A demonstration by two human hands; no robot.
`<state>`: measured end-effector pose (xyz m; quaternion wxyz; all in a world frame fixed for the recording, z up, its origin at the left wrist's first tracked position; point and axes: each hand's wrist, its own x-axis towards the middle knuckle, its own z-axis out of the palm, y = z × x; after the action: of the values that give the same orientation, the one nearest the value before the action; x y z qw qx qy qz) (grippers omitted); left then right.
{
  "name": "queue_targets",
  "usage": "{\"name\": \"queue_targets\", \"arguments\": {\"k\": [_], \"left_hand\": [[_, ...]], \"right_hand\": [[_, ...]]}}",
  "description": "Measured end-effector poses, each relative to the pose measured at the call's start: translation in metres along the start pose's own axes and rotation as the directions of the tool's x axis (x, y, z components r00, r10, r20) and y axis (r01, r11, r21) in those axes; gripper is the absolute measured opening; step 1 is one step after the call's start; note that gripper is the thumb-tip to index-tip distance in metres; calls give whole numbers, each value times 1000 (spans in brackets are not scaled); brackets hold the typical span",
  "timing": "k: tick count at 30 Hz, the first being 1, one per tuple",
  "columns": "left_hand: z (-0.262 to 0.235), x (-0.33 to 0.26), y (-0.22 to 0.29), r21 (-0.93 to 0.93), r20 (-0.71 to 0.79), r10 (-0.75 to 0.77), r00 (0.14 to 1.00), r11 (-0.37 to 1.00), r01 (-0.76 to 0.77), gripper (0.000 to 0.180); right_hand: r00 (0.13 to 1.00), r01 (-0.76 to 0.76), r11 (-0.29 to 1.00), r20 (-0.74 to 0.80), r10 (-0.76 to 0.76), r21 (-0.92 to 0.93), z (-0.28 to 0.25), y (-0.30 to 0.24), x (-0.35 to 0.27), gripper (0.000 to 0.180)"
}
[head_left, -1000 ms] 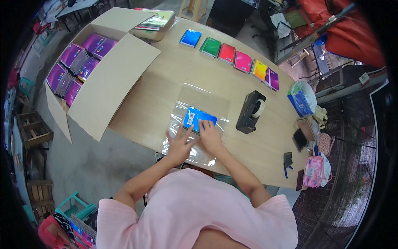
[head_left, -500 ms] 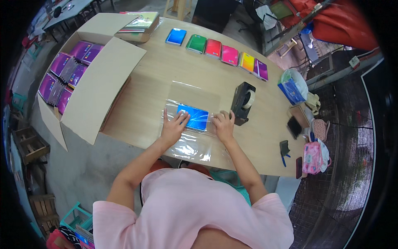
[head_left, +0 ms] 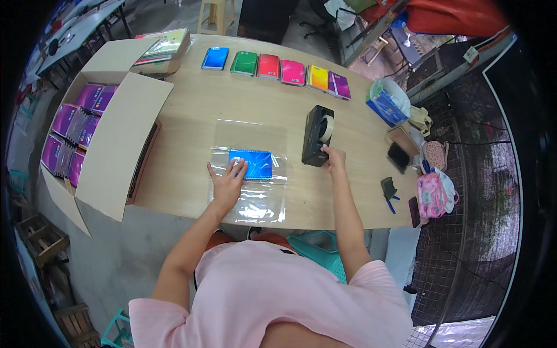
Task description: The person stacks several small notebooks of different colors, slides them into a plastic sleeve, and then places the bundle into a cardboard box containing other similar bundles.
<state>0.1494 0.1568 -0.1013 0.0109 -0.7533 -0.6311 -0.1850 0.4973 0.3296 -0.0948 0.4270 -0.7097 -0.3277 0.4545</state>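
A blue notebook lies flat within a large sheet of clear plastic film on the table. My left hand rests with spread fingers over the notebook's left side, pressing on the film. Farther right stands a black tape dispenser with a roll of tape in it. My right hand is at its near end, thumb and fingers pinched together there. Whatever sits between those fingertips is too small to make out.
A row of coloured notebook stacks lines the far side. At left an open carton holds purple notebooks. On the right are a blue bin with a plastic liner, a black-and-blue hand tool and a pink pouch.
My right hand has left the film's right edge and moved to the dispenser's near end. My left hand stays on the notebook. The whole view has shifted somewhat.
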Motion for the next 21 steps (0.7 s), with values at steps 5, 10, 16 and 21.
{"name": "queue_targets", "arguments": {"k": [5, 10, 16, 21], "left_hand": [[-2, -12, -9, 9, -16, -54, 998, 999, 54, 56], [2, -13, -12, -16, -29, -51, 998, 999, 51, 57], [-1, -20, -17, -10, -44, -68, 997, 998, 68, 55], [0, -11, -11, -62, -34, -33, 999, 998, 31, 58]], "right_hand": [[966, 217, 975, -133, -220, -42, 11, 33, -54, 24], [867, -464, 588, 204, 454, 663, 40, 64, -95, 16], [835, 212, 972, 496, -236, 105, 87, -14, -162, 51], [820, 556, 520, 529, -216, -648, 151, -14, -163, 102]]}}
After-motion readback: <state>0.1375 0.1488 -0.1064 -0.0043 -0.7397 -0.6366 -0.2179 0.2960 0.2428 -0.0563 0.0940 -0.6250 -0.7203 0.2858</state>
